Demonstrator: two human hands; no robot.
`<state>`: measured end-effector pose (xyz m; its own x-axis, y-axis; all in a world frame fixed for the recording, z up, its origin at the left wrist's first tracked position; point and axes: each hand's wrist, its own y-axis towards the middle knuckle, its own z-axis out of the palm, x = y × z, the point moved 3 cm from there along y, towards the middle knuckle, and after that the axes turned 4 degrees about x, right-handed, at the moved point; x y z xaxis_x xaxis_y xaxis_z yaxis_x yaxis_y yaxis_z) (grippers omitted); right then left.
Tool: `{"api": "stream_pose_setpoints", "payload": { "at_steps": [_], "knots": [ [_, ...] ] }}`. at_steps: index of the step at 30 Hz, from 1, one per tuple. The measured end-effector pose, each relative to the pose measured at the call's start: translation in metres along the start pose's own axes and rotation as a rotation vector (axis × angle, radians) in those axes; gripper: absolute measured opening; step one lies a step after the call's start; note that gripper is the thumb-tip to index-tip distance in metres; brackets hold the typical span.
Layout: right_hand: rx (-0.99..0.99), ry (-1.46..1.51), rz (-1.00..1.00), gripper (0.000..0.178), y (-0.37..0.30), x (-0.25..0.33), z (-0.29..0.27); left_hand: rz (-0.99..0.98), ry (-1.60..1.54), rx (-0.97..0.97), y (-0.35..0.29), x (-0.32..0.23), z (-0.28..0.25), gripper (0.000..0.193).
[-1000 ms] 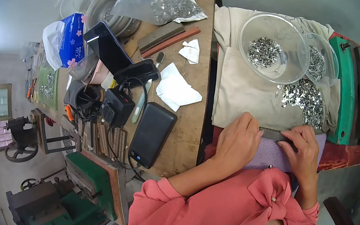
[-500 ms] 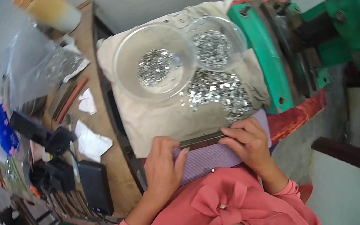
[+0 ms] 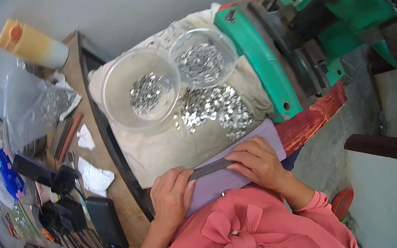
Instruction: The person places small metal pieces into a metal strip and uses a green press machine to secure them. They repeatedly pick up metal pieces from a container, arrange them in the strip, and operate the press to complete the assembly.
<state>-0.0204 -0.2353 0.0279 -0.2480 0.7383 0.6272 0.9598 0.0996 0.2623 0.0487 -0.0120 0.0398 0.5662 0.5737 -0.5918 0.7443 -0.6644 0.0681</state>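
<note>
My left hand [image 3: 171, 196] and my right hand [image 3: 259, 163] grip the two ends of a dark grey flat bar [image 3: 209, 168], fingers wrapped over it. The bar lies level over a folded purple ribbed cloth [image 3: 211, 187] close to my body. Beyond it, on a beige cloth [image 3: 146, 155], small shiny metal pieces [image 3: 216, 105] are spread in a loose pile. Behind the pile stand a larger clear plastic tub [image 3: 110, 99] on the left and a smaller clear tub [image 3: 229, 49] on the right, both holding more metal pieces.
A green machine press [image 3: 265, 69] stands right of the cloth. On the wooden table to the left are a yellow-and-white tumbler [image 3: 35, 46], a plastic bag [image 3: 23, 100], a reddish bar [image 3: 71, 138], white paper [image 3: 95, 176] and a black box [image 3: 106, 221].
The view has swung, moving the tubs and press leftward. Both hands still hold the bar, which now tilts up at its right end and shows a broader grey face.
</note>
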Motion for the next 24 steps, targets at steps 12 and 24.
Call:
{"api": "stream_pose_setpoints", "payload": {
  "at_steps": [12, 24],
  "knots": [
    [-0.332, -0.149, -0.048, 0.028, -0.013, -0.012, -0.107, 0.437, 0.098, -0.062, 0.101, -0.090, -0.026, 0.029],
    [-0.773, -0.286, 0.251, 0.026, -0.030, -0.060, -0.151, 0.961, 0.381, 0.011, 0.251, -0.162, 0.020, 0.023]
  ]
}}
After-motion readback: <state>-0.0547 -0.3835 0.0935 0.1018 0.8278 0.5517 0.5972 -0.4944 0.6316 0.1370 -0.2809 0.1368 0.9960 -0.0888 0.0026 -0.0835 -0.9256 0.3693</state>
